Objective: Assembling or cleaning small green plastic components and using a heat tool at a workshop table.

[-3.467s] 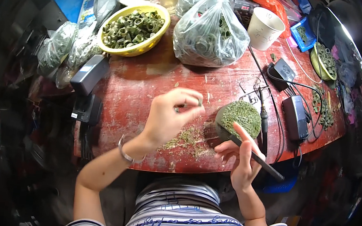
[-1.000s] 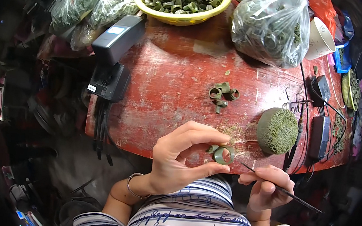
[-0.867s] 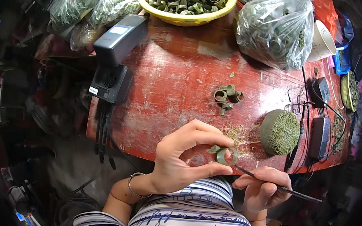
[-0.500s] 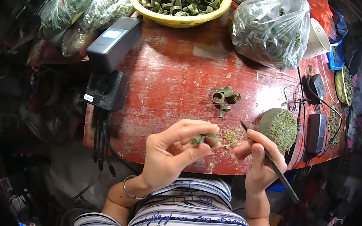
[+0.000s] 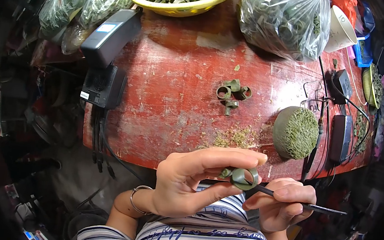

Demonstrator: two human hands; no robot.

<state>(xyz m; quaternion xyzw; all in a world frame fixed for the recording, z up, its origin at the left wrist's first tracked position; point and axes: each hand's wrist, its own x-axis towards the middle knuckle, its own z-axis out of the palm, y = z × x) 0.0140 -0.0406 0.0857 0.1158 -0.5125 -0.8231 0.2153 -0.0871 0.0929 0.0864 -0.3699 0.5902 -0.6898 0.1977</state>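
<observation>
Between thumb and fingers, my left hand [image 5: 186, 179] pinches a small green ring-shaped piece [image 5: 244, 179] just off the table's front edge. My right hand [image 5: 285, 203] grips a thin dark pointed tool [image 5: 322, 209] like a pen. The tool's tip reaches the ring's opening; whether it touches the inner wall I cannot tell. Farther off on the red table, several similar green rings [image 5: 232, 95] lie in a small cluster. Green crumbs [image 5: 236, 137] are scattered just beyond my hands. To their right stands a round block with a rough green top [image 5: 302, 133].
A yellow basin [image 5: 179, 10] heaped with green rings stands at the back of the red table [image 5: 171, 90]. Clear plastic bags [image 5: 284, 25] bulge beside it. Black boxes [image 5: 105, 86] with cables sit at the left edge; adapters and wires [image 5: 340, 139] lie at the right.
Both hands have come nearer my body and a little right. The dark tool's tip, apart from the ring before, now meets its opening. The view has shifted slightly.
</observation>
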